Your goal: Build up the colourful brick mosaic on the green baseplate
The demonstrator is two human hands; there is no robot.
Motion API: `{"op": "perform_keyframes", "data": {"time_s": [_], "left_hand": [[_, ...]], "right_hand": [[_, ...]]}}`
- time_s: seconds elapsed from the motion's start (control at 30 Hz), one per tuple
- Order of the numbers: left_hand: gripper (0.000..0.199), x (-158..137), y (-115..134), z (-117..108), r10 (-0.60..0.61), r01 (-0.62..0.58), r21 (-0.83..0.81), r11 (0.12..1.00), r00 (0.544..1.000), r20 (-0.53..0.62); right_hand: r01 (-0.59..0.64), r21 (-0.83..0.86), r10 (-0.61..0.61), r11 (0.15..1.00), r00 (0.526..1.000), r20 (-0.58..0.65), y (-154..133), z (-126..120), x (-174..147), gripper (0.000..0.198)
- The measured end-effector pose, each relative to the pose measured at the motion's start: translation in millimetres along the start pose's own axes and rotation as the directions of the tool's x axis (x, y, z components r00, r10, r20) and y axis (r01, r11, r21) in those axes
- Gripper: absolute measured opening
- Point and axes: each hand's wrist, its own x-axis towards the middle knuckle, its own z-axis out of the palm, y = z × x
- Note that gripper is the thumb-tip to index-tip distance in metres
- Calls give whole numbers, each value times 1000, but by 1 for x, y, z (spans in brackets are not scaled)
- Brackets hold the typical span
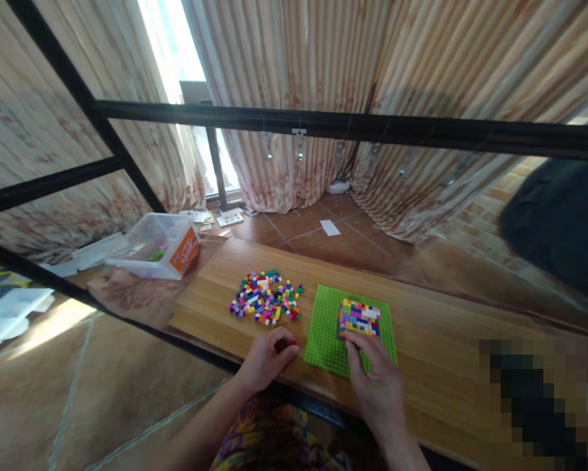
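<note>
A green studded baseplate [320, 327] lies on the wooden table. On its right half stands a low block built of multicoloured toy bricks [360, 315]. My right hand [376, 383] reaches over the plate, its thumb and forefinger pinched at the near left corner of that block. Whatever is between those fingertips is too small to make out. Left of the plate, my left hand [269, 356] rests at the table's near edge with its fingers curled, and a small red brick [292, 342] shows at the fingertips. Beyond it spreads a pile of loose coloured bricks [264, 297].
The wooden table [441, 353] is long and narrow. Past its left end sits a clear plastic box [151, 252] with an orange label. Black metal bars [323, 124] cross in front of striped curtains [294, 65]. A white paper [329, 227] lies on the tiled floor.
</note>
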Motion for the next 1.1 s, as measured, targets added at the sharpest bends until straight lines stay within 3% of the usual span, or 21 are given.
{"op": "perform_keyframes", "data": {"time_s": [0.23, 0.43, 0.63, 0.83, 1.1], "left_hand": [[18, -3, -3, 4, 29, -30, -10, 1000, 998, -53], [10, -3, -7, 11, 29, -10, 69, 998, 959, -281], [13, 6, -11, 16, 15, 25, 104, 994, 932, -363], [20, 13, -14, 18, -22, 19, -13, 1000, 924, -382], [18, 6, -7, 11, -2, -13, -42, 999, 942, -337]], "right_hand": [[130, -28, -119, 991, 961, 248, -9, 30, -8, 22], [207, -81, -172, 975, 935, 310, -12, 68, 15, 24], [263, -193, -181, 945, 914, 362, -12, 98, 33, 19], [285, -238, -189, 929, 915, 355, -5, 106, 35, 19], [248, -78, -211, 966, 924, 318, -9, 98, 26, 17]]}}
